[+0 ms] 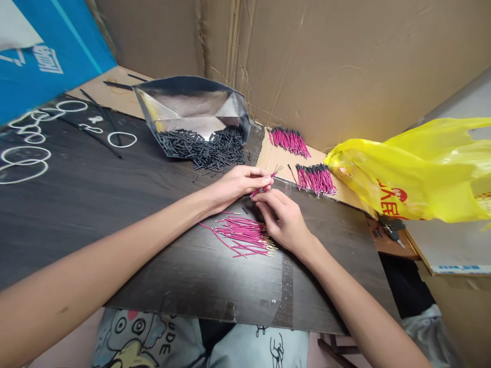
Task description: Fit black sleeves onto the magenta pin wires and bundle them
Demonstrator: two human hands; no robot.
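My left hand [241, 181] pinches a few short pink wires [262, 188] whose metal ends stick out past its fingertips. Just below and to the right, my right hand [282, 217] has its thumb and forefinger pressed together at the lower end of these wires; whether a small piece sits between them is too small to tell. A loose pile of pink wires [245, 235] with metal tips lies on the dark table under my hands. One small black tube [245, 210] lies between the pile and my left hand.
An open bag [153, 120] spills short black tubes [215, 148] behind my hands. Two bundles of black-capped pink wires [289, 142] lie on cardboard at the back right, beside a yellow plastic bag [422, 174]. White rings [121, 139] and black strips lie left; keys [392, 230] sit right.
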